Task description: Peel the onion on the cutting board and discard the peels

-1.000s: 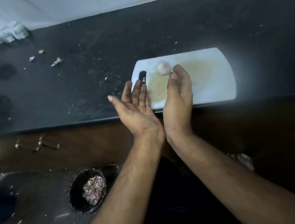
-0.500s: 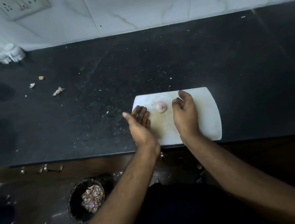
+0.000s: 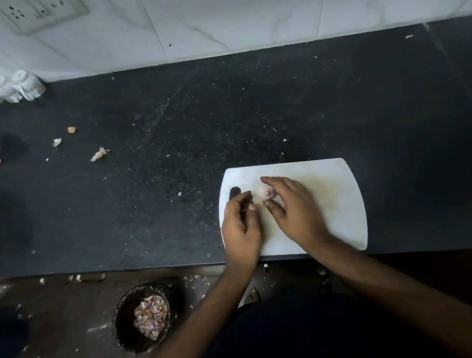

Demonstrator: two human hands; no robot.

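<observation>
Your right hand [image 3: 292, 209] curls its fingers around the small onion [image 3: 266, 193], which sits near the far left corner of the white cutting board [image 3: 337, 195] at the bench's [image 3: 139, 192] near edge. Your left hand [image 3: 240, 228] rests just beside it, fingers loosely bent, holding nothing. Peels [image 3: 150, 315] fill the dark bin [image 3: 123, 316] on the floor.

The cutting board [image 3: 334, 195] lies right of frame centre on the counter [image 3: 165, 158], at its lower edge. The onion [image 3: 266, 192] sits on the board's upper left part, between both hands. A bin [image 3: 124, 319] of peels [image 3: 150, 315] stands lower left, below the counter.
</observation>
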